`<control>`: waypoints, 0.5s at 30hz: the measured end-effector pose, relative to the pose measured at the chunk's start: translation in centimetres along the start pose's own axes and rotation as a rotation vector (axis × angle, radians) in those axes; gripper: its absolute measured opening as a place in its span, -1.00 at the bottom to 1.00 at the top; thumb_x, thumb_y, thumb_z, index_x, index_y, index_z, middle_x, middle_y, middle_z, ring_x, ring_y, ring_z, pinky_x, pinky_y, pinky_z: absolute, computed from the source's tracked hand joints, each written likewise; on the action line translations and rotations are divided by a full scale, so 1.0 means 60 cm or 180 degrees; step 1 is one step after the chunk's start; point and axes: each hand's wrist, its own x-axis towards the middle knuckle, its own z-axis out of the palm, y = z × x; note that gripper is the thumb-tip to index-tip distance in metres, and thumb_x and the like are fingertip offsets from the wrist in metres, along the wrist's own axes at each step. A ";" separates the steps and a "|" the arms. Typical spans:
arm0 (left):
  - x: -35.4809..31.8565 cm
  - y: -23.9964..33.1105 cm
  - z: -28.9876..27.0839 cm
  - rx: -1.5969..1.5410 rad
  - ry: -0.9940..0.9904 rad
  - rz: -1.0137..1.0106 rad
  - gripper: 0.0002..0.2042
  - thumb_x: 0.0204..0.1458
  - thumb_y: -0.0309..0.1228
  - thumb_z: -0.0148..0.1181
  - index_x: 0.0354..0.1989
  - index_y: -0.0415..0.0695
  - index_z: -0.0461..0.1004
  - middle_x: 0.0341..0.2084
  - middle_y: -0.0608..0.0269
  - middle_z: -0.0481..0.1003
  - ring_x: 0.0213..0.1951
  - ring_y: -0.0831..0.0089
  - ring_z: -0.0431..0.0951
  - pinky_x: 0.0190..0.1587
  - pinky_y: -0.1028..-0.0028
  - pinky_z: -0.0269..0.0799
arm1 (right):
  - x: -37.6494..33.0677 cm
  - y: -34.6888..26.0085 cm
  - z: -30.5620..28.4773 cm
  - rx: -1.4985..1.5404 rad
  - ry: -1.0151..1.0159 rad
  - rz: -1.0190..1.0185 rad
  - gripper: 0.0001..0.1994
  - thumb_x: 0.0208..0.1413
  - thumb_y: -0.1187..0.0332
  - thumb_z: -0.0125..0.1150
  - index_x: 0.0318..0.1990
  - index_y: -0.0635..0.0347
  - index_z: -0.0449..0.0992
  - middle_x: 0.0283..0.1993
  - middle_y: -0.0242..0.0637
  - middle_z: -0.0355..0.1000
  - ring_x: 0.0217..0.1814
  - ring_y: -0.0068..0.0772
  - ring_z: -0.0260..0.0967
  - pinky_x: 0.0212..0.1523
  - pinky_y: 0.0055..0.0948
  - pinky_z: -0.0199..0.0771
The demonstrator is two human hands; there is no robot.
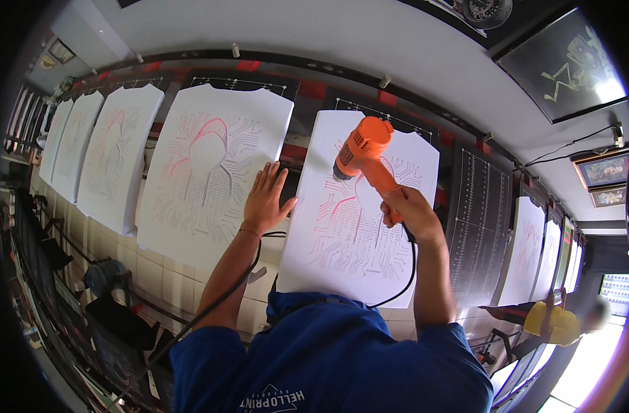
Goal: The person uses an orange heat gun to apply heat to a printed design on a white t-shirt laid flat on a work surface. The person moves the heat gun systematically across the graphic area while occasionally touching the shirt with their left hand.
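The right hand was closed around the handle of an orange plastic heat gun, nozzle aimed at the printed white shirt on its platen. The left hand lay flat and open at the neighbouring shirt. Slow, even sweeps would likely cure the ink without scorching the fabric.

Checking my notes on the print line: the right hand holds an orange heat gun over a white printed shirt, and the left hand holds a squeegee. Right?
Not quite. In the head view the left hand holds nothing; it rests flat between two white printed shirts. The right hand does hold the orange heat gun.
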 end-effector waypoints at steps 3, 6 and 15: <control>0.000 -0.004 0.001 -0.0032 0.0039 0.0043 -0.28 0.11 -0.09 0.18 0.38 -0.17 0.11 0.41 -0.06 0.05 0.43 -0.05 0.01 0.44 0.06 -0.06 | 0.008 -0.004 0.019 -0.0114 -0.0133 -0.0025 -0.74 0.22 0.25 0.14 -0.28 0.33 0.43 -0.47 -0.35 0.39 -0.50 -0.55 0.36 -0.45 -0.49 0.38; -0.005 -0.004 0.004 -0.0071 0.0067 0.0041 -0.28 0.12 -0.09 0.18 0.38 -0.17 0.10 0.40 -0.06 0.05 0.43 -0.06 0.02 0.43 0.05 -0.05 | 0.009 -0.011 0.023 -0.0058 -0.0259 0.0171 -0.72 0.22 0.23 0.16 -0.26 0.35 0.44 -0.47 -0.34 0.39 -0.47 -0.54 0.38 -0.44 -0.48 0.42; -0.004 -0.006 0.001 -0.0123 0.0097 0.0079 -0.29 0.13 -0.09 0.16 0.38 -0.19 0.09 0.39 -0.08 0.07 0.42 -0.08 0.02 0.43 0.02 -0.04 | -0.016 -0.005 0.055 -0.0298 -0.0242 0.0050 -0.74 0.20 0.25 0.17 -0.27 0.35 0.45 -0.47 -0.35 0.39 -0.50 -0.57 0.37 -0.45 -0.50 0.41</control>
